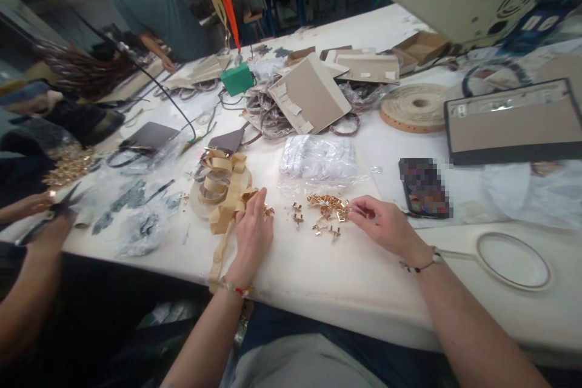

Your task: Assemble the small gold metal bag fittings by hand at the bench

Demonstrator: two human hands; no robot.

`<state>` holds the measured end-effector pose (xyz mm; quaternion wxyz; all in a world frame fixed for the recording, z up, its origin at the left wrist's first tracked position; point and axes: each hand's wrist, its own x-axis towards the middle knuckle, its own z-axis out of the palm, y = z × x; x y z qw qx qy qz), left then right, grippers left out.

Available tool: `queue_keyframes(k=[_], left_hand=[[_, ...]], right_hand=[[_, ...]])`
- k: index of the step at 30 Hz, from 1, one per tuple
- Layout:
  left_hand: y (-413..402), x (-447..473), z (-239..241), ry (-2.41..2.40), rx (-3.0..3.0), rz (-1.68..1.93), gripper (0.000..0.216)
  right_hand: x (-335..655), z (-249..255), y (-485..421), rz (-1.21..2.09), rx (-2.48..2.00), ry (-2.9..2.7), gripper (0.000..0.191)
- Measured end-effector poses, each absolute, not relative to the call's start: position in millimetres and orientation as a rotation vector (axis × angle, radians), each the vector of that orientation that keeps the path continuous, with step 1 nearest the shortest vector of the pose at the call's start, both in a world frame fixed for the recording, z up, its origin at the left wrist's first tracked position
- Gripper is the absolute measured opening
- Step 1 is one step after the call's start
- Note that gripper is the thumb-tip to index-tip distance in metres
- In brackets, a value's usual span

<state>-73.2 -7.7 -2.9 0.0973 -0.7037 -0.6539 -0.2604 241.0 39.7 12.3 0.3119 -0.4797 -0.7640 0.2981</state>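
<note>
My left hand is at the table beside a loosely coiled tan strap, its fingers stretched forward. Small gold metal fittings show right by its fingertips; whether it touches them is unclear. My right hand has thumb and fingers pinched together at the right edge of a pile of gold metal fittings. What lies between those fingertips is too small to make out. Several single fittings lie just in front of the pile, between my hands.
Behind the pile lies a clear bag of white pieces. A phone and a tape ring are on the right. Further back are beige panels and a strap roll. At left, another person's hands hold scissors.
</note>
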Motion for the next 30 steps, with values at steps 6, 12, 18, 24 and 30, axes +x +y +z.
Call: queue_keyframes(k=[6, 12, 18, 24, 30], left_hand=[[2, -75, -6, -1.95, -2.108, -0.862, 0.069], [-7, -34, 5, -1.829, -2.112, -1.544, 0.066], [5, 38, 5, -1.387, -2.514, -1.689, 0.066], [21, 58, -11, -1.299, -2.6, -1.639, 0.059], [11, 45, -1, -1.475, -2.553, -1.794, 0.051]], right_hand=[[241, 10, 41, 0.75, -1.203, -2.004, 0.012], [238, 13, 39, 0.808, -1.189, -1.988, 0.012], [238, 11, 36, 1.096, -1.125, -1.778, 0.023], [235, 1, 35, 1.138, -1.141, -1.674, 0.023], [234, 1, 35, 1.229, -1.12, -1.574, 0.025]])
